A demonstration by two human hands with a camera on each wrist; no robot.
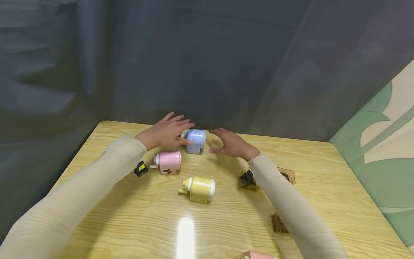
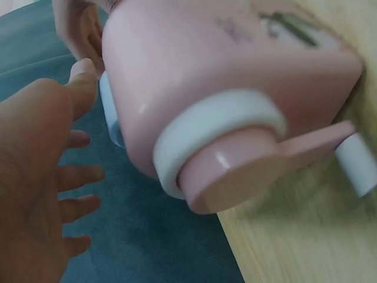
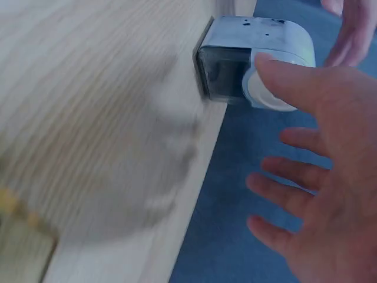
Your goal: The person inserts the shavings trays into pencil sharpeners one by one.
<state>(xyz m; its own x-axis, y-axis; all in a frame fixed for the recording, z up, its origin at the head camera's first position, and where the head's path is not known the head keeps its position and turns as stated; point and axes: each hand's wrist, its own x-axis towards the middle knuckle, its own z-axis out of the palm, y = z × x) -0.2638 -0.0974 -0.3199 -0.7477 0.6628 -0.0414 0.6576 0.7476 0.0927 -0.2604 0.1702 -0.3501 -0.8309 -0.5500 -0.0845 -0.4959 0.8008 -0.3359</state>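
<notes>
A blue hand-crank pencil sharpener (image 1: 196, 138) stands near the table's far edge, between my two hands. Just left of it, my left hand (image 1: 165, 133) is spread with straight fingers; its thumb reaches across the sharpener's front, and I cannot tell whether it touches. To the right, my right hand (image 1: 233, 144) is held apart from the sharpener, fingers relaxed and nothing in them. In the right wrist view, the blue sharpener (image 3: 259, 36) shows a clear dark-looking bin section below its round end. A pink sharpener (image 2: 194, 65) with a crank fills much of the left wrist view.
Nearer me stands a yellow sharpener (image 1: 201, 189), right of the pink one. Small clear boxes with dark shavings, one by the right forearm (image 1: 279, 225), lie on the right side. Part of a pink object (image 1: 256, 255) shows at the bottom edge. A dark curtain (image 1: 207, 64) hangs behind the table.
</notes>
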